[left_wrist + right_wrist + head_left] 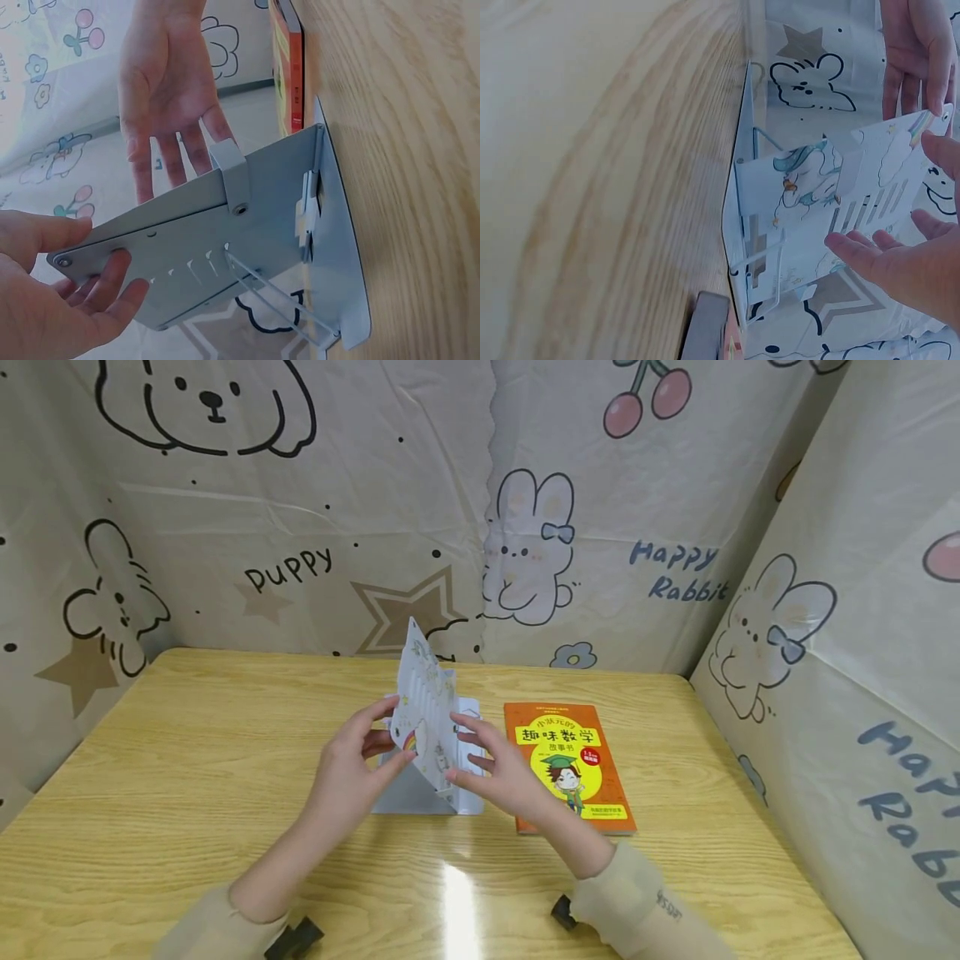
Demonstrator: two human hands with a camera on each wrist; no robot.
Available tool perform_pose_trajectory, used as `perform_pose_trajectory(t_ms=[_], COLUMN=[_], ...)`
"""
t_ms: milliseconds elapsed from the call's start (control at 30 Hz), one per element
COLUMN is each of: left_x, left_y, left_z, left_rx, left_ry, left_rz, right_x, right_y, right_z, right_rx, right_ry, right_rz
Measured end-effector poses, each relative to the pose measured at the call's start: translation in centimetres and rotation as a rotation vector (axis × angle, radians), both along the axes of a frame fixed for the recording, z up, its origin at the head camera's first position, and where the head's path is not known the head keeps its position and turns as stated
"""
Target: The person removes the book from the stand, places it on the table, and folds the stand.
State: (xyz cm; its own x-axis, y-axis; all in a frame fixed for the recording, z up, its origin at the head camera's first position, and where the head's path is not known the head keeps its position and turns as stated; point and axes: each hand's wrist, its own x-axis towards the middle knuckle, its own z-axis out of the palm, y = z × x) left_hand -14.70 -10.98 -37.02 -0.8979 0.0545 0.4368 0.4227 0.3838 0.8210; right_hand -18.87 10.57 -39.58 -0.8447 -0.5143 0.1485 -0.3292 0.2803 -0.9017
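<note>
1. Head: the pale stand (429, 714) is propped on the table (187, 760); the left hand (348, 772) pinches its left edge, the right hand (506, 772) is at its right, and an orange book (558, 743) lies right of the stand.
2. Left wrist: a bracket (235, 178) hooks over the stand's edge.
3. Right wrist: the right fingers spread wide before the stand's slotted, printed face; I cannot tell whether they touch.

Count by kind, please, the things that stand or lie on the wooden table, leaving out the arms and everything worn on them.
Stand with printed front: 1
Book with orange and yellow cover: 1
Total: 2
</note>
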Motion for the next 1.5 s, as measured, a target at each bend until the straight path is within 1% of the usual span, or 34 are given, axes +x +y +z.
perform_pose_trajectory(t_ms=[167,200,233,333,533,767,933,1167,1367,1500], left_x=[-0.1,-0.2,-0.2,-0.3,-0.4,-0.5,-0.7,-0.9,-1.1,-1.4], left_y=[0.4,0.5,0.6,0.8,1.4,2.0,2.4,3.0,3.1,2.9], left_z=[0.2,0.2,0.3,0.4,0.9,1.5,1.9,2.1,2.2,2.2], left_rx=[-0.039,-0.048,-0.055,-0.065,-0.068,-0.106,-0.126,-0.153,-0.158,-0.162], left_ry=[-0.01,-0.008,-0.005,0.005,0.009,0.002,0.001,0.023,0.014,0.007], left_rz=[-0.001,-0.003,-0.005,-0.018,-0.049,-0.083,-0.103,-0.137,-0.172,-0.201], right_x=[1.6,1.7,2.0,2.2,2.3,2.3,2.2,2.0,2.0,2.0], right_y=[-0.6,-0.6,-0.7,-0.9,-1.2,-1.4,-1.5,-1.4,-1.2,-1.0], right_z=[2.2,2.3,2.7,2.9,2.8,2.9,2.9,2.7,2.6,2.5], right_rx=[-0.009,-0.008,-0.006,-0.009,-0.037,-0.058,-0.07,-0.066,-0.076,-0.074], right_ry=[-0.038,-0.04,-0.046,-0.047,-0.044,-0.019,-0.016,-0.011,0.006,0.001], right_rz=[0.031,0.034,0.035,0.031,0.005,-0.013,-0.043,-0.064,-0.078,-0.087])
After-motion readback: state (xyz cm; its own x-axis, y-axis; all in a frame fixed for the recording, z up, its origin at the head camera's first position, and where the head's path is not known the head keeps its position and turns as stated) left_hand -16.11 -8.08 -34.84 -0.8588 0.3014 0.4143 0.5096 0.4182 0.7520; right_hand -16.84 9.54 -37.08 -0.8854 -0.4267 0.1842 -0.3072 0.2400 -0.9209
